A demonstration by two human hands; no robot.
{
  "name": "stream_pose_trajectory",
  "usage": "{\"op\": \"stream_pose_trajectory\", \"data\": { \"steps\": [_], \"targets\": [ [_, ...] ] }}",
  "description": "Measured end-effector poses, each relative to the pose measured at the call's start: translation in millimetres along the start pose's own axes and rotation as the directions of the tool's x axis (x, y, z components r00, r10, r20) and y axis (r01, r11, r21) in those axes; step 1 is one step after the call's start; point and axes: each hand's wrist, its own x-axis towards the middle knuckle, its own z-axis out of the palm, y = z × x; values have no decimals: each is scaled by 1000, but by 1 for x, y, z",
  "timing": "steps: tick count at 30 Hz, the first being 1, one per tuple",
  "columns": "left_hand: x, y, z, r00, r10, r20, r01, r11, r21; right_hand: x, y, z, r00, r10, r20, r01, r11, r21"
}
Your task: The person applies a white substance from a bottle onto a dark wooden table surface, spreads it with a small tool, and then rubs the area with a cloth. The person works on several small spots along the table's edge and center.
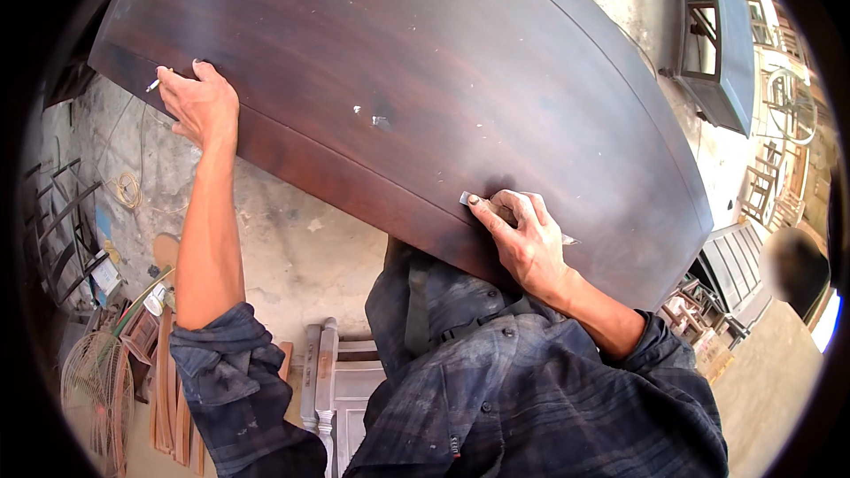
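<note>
A large dark brown wooden tabletop [425, 62] with a rounded edge fills the upper middle of the view. My left hand [200, 104] grips its near edge at the left, with a thin white stick, like a cigarette [154, 84], between the fingers. My right hand [522, 235] presses a small flat metal scraper blade [467, 199] onto the top near the near edge. Small pale specks [376, 119] mark the surface at the middle.
A dusty concrete floor [292, 239] lies below the top. Wooden chair parts and a fan guard [97, 381] sit at the lower left. A pale carved wooden piece [332, 381] stands by my body. A dark cabinet [717, 35] and more furniture stand at the right.
</note>
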Motion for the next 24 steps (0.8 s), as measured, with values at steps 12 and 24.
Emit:
{"op": "stream_pose_trajectory", "data": {
  "steps": [12,24],
  "targets": [
    [-2,2,-3,1000,0,-16,0,1000,6,16,1,-2,999,-35,27,35,999,15],
    [-7,-4,9,993,30,-117,-37,997,-61,8,-41,-28,997,47,61,-64,941,332]
  ]
}}
